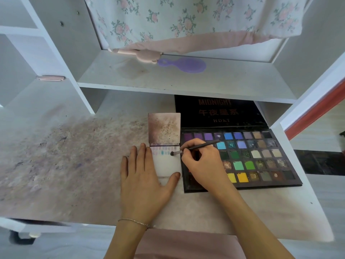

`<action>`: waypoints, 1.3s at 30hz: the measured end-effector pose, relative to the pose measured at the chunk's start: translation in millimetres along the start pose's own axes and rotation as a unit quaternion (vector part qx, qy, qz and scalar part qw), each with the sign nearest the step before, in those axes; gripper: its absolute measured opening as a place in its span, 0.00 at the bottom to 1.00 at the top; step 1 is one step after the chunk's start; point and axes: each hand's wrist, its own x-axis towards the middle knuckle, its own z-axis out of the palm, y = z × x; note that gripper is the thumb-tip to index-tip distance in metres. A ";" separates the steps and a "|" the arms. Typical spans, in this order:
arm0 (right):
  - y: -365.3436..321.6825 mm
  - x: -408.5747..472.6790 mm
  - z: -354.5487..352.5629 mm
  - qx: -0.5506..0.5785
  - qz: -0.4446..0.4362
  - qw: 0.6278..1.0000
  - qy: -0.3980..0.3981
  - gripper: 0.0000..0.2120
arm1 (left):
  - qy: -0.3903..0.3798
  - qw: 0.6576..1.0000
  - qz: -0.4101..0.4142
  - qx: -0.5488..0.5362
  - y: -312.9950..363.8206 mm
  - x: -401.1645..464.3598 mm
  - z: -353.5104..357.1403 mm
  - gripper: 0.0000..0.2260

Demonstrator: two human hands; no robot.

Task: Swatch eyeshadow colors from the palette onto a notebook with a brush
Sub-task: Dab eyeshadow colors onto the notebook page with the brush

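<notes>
On the tabletop [74,184], stained with powder toward its left edge, the left hand [143,174] lies flat with straight fingers spread, pressing the lower left of the small notebook [167,165], thumb across its bottom edge. The notebook sits near the middle of the tabletop, touching the palette's left side; it looks light and thin, likely to slide or curl, so pinning it by the margin seems wise. Its page carries rows of faint swatches along the top. The brush [194,147], slim and light, has its soft tip at the page's right edge; the right hand [201,161] pinches the handle pen-style near the ferrule. The open palette [261,159] lies toward the right edge, its pressed pans probably crumbly.
</notes>
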 end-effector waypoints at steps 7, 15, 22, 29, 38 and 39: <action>-0.3 0.9 0.7 -0.006 0.000 1.000 0.003 0.06 | 0.002 1.000 -0.001 -0.004 0.1 -0.3 -0.2 0.45; -0.4 -0.8 0.0 0.022 -0.007 1.000 0.018 0.07 | 0.001 1.000 0.000 -0.004 0.1 -0.2 0.0 0.45; -3.6 -4.1 -4.6 0.147 -0.026 0.979 0.138 0.13 | 0.004 1.000 0.001 -0.007 -1.0 -0.9 0.3 0.45; -0.3 -11.5 -13.9 0.132 -0.041 0.975 0.172 0.14 | 0.002 1.000 -0.001 -0.001 -1.5 0.4 0.7 0.45; 36.8 -28.4 -69.5 0.074 0.011 0.956 0.282 0.14 | -0.002 1.000 -0.004 0.000 -4.2 0.2 0.4 0.46; 41.9 -28.3 -76.6 0.057 0.018 0.952 0.301 0.13 | -0.002 1.000 -0.003 -0.001 -3.8 0.6 0.3 0.46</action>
